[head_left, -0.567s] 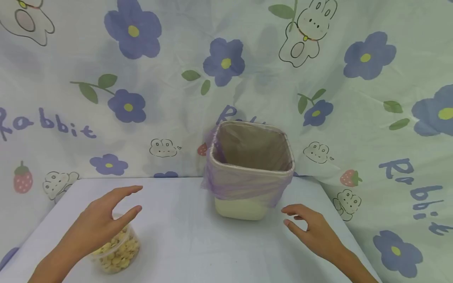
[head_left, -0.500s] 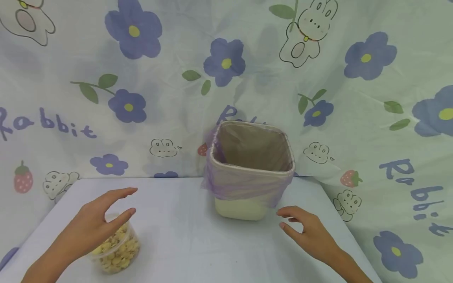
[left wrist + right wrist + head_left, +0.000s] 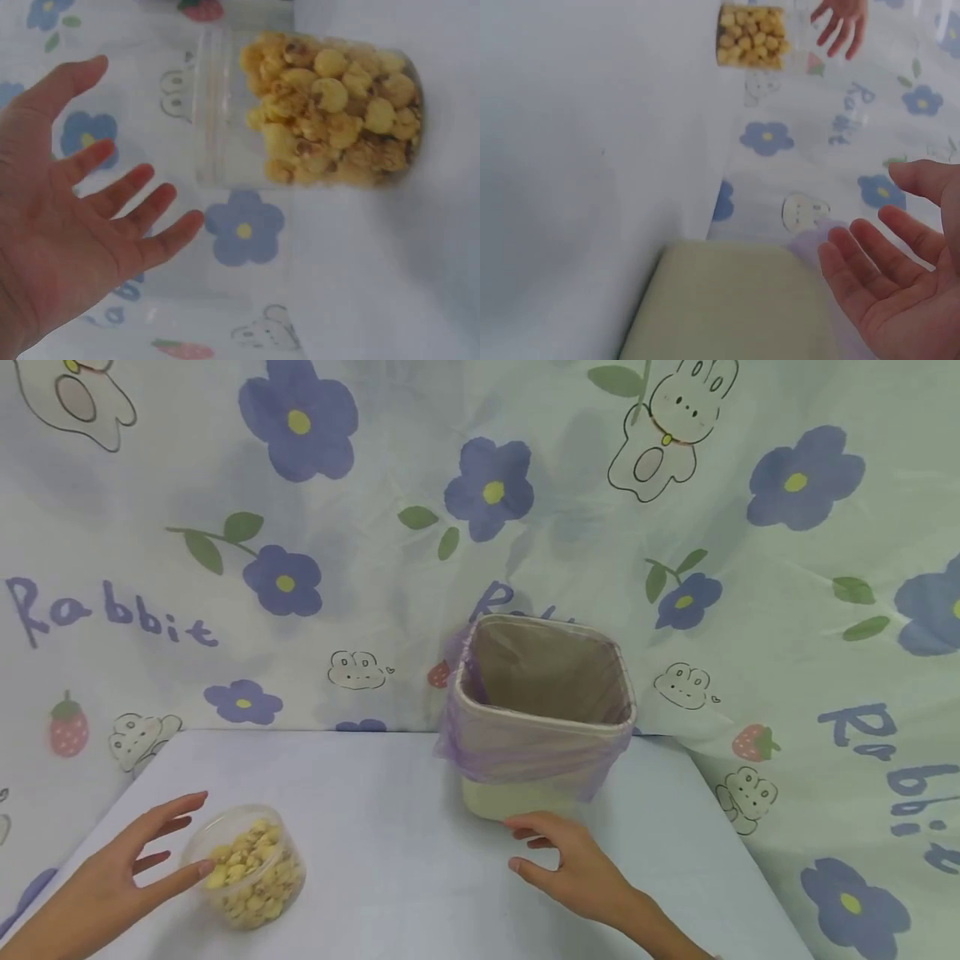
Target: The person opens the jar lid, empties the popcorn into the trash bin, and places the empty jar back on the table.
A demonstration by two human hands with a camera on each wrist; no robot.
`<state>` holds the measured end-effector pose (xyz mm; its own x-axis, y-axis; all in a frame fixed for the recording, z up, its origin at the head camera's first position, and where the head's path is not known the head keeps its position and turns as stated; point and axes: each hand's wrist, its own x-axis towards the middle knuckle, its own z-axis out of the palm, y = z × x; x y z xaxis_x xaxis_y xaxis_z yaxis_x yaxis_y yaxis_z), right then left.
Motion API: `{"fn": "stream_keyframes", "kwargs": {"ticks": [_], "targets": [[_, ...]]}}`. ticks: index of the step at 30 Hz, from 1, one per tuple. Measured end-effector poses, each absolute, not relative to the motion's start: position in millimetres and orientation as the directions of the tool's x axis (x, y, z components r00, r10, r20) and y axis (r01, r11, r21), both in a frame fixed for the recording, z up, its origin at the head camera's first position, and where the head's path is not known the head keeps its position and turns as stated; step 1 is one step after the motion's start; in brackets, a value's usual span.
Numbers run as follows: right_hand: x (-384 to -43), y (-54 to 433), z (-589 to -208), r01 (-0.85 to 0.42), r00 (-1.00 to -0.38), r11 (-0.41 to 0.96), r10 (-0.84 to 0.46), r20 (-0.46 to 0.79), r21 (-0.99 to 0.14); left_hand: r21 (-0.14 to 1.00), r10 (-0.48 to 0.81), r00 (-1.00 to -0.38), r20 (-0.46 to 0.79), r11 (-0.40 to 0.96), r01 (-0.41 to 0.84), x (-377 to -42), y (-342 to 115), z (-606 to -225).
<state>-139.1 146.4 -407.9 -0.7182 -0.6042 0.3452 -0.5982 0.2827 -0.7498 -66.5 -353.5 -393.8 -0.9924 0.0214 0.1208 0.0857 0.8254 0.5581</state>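
Bare hands here, both of them: left hand (image 3: 116, 875) and right hand (image 3: 576, 864) have slim fingers (image 3: 174, 237) with rounded tips, and the left thumb (image 3: 71, 80) looks pretty slender too. Right behind each hand there's a narrow wrist (image 3: 626, 903), then a bare, slim forearm (image 3: 663, 932) with smooth outlines

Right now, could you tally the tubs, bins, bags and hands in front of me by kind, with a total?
Tubs: 1, the clear tub of popcorn
Bins: 1, the cream bin
Bags: 1, the purple liner
Hands: 2, left hand and right hand
Total: 5
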Motion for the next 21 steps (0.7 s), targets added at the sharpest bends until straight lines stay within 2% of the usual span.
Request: {"fn": "stream_keyframes", "kwargs": {"ticks": [6, 14, 21], "targets": [[-141.4, 110.3, -418.6, -0.582, -0.675, 0.241, -0.676, 0.297, -0.776, 0.671, 0.036, -0.999, -0.033, 0.742, 0.004, -57.3, -376.9, -419.3], [-148.6, 65.2, -434.6, -0.48, -0.667, 0.189, -0.712, 0.217, -0.857, 0.759, 0.092, -0.988, -0.123, 0.65, -0.034, -57.1, -401.8, -461.4], [-153.6, 27.1, -448.7, -0.373, -0.653, 0.139, -0.742, 0.153, -0.918, 0.822, 0.095, -0.942, -0.322, 0.521, -0.228, -63.4, -399.1, -471.2]]}}
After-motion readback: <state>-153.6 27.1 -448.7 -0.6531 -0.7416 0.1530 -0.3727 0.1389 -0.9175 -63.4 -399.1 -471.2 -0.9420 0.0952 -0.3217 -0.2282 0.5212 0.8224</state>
